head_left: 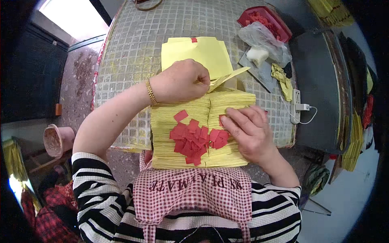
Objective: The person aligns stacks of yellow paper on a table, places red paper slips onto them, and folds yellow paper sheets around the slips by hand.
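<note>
Left hand (pixel 184 80) clenched at folded yellow sheet (pixel 231 77); right fingers (pixel 231 113) at red paper square (pixel 221 120), grip unclear. Yellow paper stack (pixel 178 158) overhangs tiled bench (pixel 129 60). Far sheets (pixel 192 54) bear one red piece (pixel 194 39); many loose red squares (pixel 190 139) lie seemingly unused.

The left hand (pixel 182 80) is curled at a lifted yellow sheet (pixel 230 77). The right hand (pixel 251 131) is on the big yellow paper stack (pixel 178 112), near little red bits (pixel 191 141).
</note>
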A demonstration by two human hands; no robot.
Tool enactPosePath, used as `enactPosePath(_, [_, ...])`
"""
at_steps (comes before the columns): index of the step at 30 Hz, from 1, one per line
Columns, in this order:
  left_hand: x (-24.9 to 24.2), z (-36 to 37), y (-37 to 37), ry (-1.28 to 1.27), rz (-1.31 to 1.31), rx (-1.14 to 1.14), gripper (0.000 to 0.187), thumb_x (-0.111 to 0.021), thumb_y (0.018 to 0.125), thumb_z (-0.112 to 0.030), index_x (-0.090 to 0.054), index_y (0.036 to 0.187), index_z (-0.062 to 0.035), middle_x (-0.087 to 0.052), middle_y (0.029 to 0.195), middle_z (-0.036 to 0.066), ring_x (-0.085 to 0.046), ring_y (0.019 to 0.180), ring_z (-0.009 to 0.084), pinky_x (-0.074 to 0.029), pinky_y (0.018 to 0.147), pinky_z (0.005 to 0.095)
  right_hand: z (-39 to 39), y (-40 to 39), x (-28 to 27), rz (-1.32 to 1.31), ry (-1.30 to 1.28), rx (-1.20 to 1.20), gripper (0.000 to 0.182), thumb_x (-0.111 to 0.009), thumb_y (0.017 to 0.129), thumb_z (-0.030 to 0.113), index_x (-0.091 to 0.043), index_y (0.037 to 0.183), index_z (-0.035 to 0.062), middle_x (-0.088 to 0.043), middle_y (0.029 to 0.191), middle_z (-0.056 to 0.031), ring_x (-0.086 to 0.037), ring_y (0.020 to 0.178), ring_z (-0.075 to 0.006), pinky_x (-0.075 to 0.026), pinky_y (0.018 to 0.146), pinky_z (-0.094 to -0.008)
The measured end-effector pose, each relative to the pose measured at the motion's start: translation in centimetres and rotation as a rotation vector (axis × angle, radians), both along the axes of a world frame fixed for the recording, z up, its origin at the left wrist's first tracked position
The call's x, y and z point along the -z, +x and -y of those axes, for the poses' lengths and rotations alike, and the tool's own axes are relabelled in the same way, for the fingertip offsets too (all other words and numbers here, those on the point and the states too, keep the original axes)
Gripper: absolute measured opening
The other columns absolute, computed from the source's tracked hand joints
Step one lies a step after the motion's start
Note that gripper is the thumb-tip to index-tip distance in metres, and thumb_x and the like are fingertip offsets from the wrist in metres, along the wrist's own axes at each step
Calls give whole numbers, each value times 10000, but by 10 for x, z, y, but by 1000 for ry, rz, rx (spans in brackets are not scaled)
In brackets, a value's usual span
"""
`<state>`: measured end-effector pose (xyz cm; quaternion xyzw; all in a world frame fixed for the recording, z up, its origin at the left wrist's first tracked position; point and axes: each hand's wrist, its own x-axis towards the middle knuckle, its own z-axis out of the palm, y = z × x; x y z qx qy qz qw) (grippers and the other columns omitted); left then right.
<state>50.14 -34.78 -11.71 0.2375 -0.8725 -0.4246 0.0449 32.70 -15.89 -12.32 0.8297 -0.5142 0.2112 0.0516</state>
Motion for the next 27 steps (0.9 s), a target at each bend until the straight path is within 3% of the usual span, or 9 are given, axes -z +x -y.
enactPosePath(1, [1, 0, 1, 0, 0, -2, 96, -643, 774, -83, -657, 778, 12, -646, 773, 91, -558, 655, 188, -476, 610, 281, 0, 0, -2, 0, 0, -2, 221, -618, 775, 84, -653, 986, 26, -622, 1081, -97, -544, 934, -235, -402, 883, -378])
enactPosePath(5, [7, -1, 0, -34, -11, -21, 105, -646, 771, -90, -650, 761, 14, -646, 768, 86, -549, 639, 176, -472, 599, 271, 0, 2, -22, 363, 407, 102, 238, -655, 775, 156, -654, 974, 25, -609, 1081, -88, -515, 971, -237, -362, 921, -391])
enactPosePath(10, [1, -3, 1, -29, 8, -7, 112, -641, 780, -90, -661, 781, 20, -649, 770, 85, -556, 630, 180, -473, 600, 275, 1, 13, -8, 338, 342, 273, 268, -683, 769, 200, -647, 978, 36, -606, 1071, -78, -504, 989, -240, -335, 938, -390])
enactPosePath(15, [2, -1, 1, -133, 10, 50, 113, -637, 785, -81, -672, 813, 23, -650, 767, 94, -570, 632, 197, -480, 613, 286, 5, 20, -20, 302, 223, 284, 272, -677, 772, 173, -618, 1006, 47, -599, 1065, -78, -512, 988, -239, -344, 927, -395])
enactPosePath(21, [8, -2, 1, -248, -113, 79, 161, -554, 784, -110, -686, 747, -27, -654, 706, 85, -559, 588, 244, -471, 616, 333, 8, 9, -5, 333, 281, 158, 272, -680, 758, 132, -595, 1005, 53, -593, 1018, -85, -520, 956, -235, -344, 931, -400])
enactPosePath(27, [14, -2, 0, -322, -121, 55, 158, -573, 801, -141, -705, 754, -69, -665, 730, 64, -584, 667, 253, -460, 688, 352, 10, 18, 1, 361, 115, 286, 226, -674, 764, 94, -601, 973, 45, -600, 976, -84, -528, 919, -223, -370, 899, -383])
